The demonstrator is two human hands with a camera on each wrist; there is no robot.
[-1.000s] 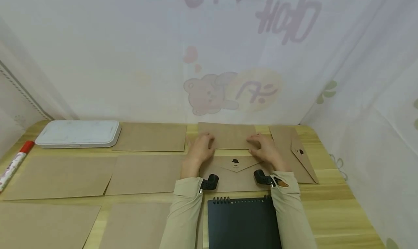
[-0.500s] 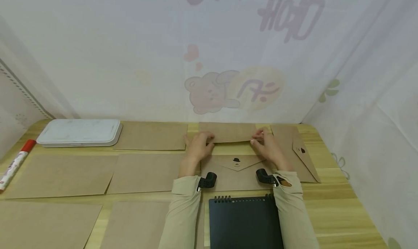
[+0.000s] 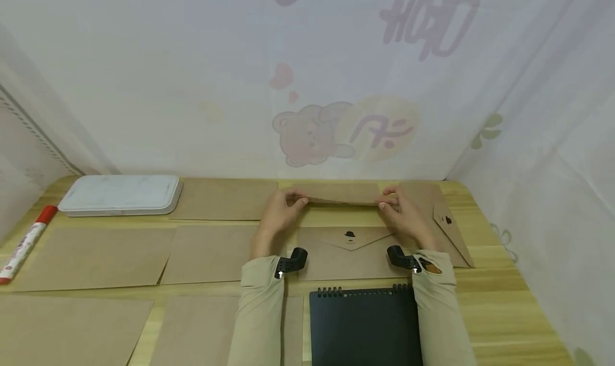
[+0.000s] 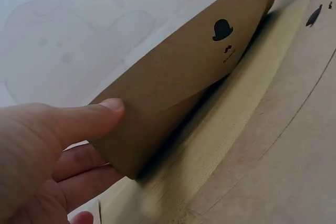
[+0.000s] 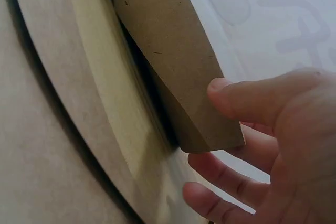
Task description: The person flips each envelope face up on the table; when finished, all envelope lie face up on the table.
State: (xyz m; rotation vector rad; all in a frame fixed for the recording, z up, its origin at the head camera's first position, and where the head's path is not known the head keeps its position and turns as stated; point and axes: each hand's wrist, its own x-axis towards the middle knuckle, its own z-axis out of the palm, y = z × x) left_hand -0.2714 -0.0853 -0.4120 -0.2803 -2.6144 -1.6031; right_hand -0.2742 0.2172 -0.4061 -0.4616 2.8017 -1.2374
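Observation:
Both hands hold a brown kraft envelope point(image 3: 343, 193) by its two ends near the back of the table. Its near edge is tilted up off the wood, and the wrist views show a hat and moustache print on its flap side. My left hand point(image 3: 281, 211) pinches the left end, thumb on the printed face and fingers behind. My right hand point(image 3: 405, 216) pinches the right end the same way. Just in front lies another envelope point(image 3: 353, 262), flap up, with the same hat print. A further envelope point(image 3: 451, 232) lies turned sideways to the right.
A black spiral notebook point(image 3: 365, 328) lies nearest, between the forearms. Several plain-side-up envelopes, such as one at mid left point(image 3: 96, 256), cover the left. A white case point(image 3: 120, 195) and a red-capped marker point(image 3: 29, 243) lie far left. A printed curtain point(image 3: 216, 78) hangs behind.
The back envelope lay flat; its near edge has been lifted and tilted up. Both hands have shifted outward to its ends, the left hand moving left and the right hand right.

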